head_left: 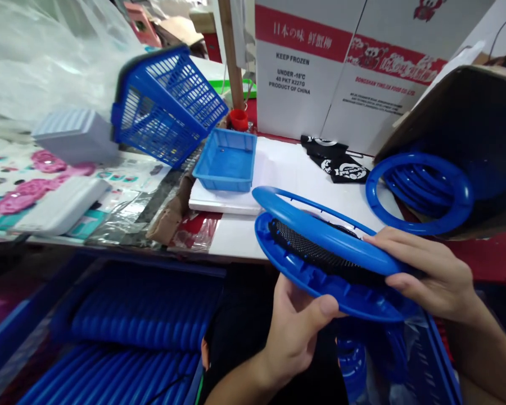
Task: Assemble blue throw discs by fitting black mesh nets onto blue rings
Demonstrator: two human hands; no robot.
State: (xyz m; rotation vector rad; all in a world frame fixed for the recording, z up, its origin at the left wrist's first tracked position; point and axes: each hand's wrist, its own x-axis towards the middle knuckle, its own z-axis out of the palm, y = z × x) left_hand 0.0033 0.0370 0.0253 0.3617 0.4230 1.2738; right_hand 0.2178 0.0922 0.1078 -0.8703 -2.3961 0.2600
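Note:
My left hand point(297, 332) grips a blue plastic ring point(320, 281) from below, its thumb along the near rim. Black mesh fabric point(310, 242) lies in this lower ring. Over it, a second blue ring point(320, 225) is tilted, with a gap between the two at the left side. My right hand point(430, 270) pinches the upper ring at its right end, fingers on top and thumb at the near edge. Where the two rings meet under my right hand is partly hidden.
Another blue ring point(419, 225) leans at the mouth of a carton point(455, 112) holding more rings. Black printed fabric pieces point(348, 171) lie near a white box point(303, 112). A light-blue tray point(227, 160) and blue basket point(168, 107) stand left. Stacked rings point(139, 315) fill a crate below.

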